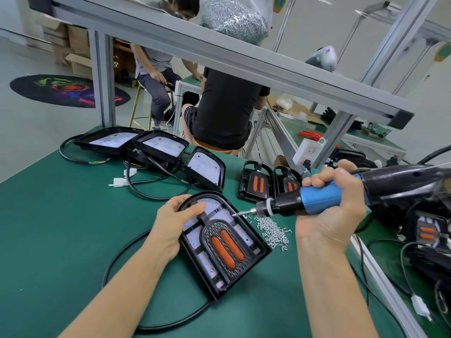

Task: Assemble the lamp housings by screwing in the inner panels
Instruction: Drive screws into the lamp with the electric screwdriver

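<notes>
Housing [219, 245] flat on green surface [61, 215], open face up, rounded end away, cable [117, 259] looping out behind and left. Inner panel [225, 242] with two orange strips seated inside, white board with red dots showing around it. Left hand [170, 223] pressing on housing's upper left rim, thumb laid over onto the board, fingers fairly straight rather than gripping; likely there to stop the housing turning under driver torque. Right hand [334, 206] clenched round blue grip of driver [305, 203], held nearly level, bit [241, 212] angled down-left with tip at the upper right of the board, just inside the rim; whether a screw sits on the tip, too small to tell. Screws [273, 231] heaped loose just right of the housing, close under the driver, presumably for quick pick-up. Beyond, three open housings [158, 147] with bare boards, no panels visible, probably waiting. Two fitted ones [268, 182] standing up at right of those, apparently done. More units [427, 230] stacked at far right edge. Two people seated at another bench [190, 81] behind. Judged step: driving a screw near the top right corner; bit needs tipping upright before it bites squarely.
</notes>
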`<state>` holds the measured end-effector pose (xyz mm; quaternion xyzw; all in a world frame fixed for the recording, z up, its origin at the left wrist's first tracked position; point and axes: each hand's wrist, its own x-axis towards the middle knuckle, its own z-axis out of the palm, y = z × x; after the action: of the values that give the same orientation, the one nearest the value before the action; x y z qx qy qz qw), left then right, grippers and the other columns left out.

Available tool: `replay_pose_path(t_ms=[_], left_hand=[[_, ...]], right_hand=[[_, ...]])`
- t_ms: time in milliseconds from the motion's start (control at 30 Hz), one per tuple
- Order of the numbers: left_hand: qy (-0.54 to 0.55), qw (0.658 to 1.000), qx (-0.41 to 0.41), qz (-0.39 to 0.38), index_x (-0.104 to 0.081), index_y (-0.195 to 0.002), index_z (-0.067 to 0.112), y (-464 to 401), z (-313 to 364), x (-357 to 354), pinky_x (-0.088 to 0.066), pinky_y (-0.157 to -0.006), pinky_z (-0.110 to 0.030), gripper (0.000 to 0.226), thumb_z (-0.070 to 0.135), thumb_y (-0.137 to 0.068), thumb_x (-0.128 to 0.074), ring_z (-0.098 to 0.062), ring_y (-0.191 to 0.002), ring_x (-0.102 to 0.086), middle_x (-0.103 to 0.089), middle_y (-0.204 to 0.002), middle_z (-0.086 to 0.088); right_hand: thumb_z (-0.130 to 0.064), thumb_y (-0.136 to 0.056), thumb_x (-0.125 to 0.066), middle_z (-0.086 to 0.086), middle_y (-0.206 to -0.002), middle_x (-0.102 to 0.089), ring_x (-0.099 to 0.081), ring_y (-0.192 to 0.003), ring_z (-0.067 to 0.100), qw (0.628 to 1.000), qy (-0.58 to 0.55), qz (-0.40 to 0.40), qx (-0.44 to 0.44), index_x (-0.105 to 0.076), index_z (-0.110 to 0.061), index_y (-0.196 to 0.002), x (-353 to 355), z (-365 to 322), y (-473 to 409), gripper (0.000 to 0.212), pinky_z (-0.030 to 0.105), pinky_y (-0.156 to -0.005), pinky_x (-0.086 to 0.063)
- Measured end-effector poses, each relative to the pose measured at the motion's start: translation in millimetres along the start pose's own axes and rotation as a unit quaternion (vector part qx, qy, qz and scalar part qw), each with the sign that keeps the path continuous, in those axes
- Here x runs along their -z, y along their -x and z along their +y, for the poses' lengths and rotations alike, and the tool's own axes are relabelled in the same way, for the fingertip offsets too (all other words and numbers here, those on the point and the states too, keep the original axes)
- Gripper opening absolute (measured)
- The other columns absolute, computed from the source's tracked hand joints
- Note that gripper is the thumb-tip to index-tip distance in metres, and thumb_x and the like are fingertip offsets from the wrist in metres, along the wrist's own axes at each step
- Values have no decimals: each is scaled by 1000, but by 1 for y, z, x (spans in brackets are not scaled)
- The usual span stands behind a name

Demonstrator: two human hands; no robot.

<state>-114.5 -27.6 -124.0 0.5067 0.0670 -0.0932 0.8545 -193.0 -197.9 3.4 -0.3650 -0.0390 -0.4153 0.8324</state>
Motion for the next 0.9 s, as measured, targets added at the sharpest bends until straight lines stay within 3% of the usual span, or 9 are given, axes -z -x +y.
replay_pose_path(t_ms=[133,433,533,633,800,900], left_hand=[[-64,996,-62,18,-62,-96,15,5,-4,0,-51,-88,-38,31,6,-72,-78,-22,-88,-62,-68,-96,-6],[-133,982,-131,25,-60,-100,19,12,-6,1,-49,-88,-28,33,12,-75,-79,-16,-92,-62,-68,-103,-4],[-135,981,-134,22,-59,-99,22,14,-5,0,-47,-78,-16,32,14,-75,-79,-8,-88,-62,-67,-101,2],[-127,982,-135,19,-59,-98,23,14,-5,-1,-47,-79,-17,32,13,-75,-79,-9,-88,-63,-67,-100,2],[-120,984,-134,13,-59,-97,24,14,-5,-1,-49,-78,-19,32,14,-75,-79,-11,-88,-64,-68,-98,2],[-121,983,-135,14,-59,-97,24,13,-6,0,-49,-77,-18,32,14,-74,-80,-10,-86,-64,-68,-96,4]], right_hand=[[-4,-68,-56,3,-65,-45,-46,-49,11,999,34,-9,25,-54,-15,-83,-3,8,1,19,23,-54,-42],[0,-70,-56,2,-55,-50,-47,-46,12,997,63,-26,34,-55,-12,-83,-15,35,1,18,22,-52,-43],[-1,-69,-58,22,-81,-45,-47,-48,14,995,90,-30,32,-65,-22,-69,-16,41,1,22,24,-54,-42],[-2,-69,-58,25,-98,-38,-47,-51,15,992,116,-46,32,-67,-24,-60,-18,45,1,26,27,-57,-41],[-3,-70,-58,27,-97,-39,-48,-53,15,988,135,-60,41,-68,-26,-60,-18,47,0,27,26,-57,-42],[-3,-71,-58,23,-85,-44,-48,-54,17,987,139,-62,42,-68,-26,-62,-16,48,0,27,27,-58,-43]])
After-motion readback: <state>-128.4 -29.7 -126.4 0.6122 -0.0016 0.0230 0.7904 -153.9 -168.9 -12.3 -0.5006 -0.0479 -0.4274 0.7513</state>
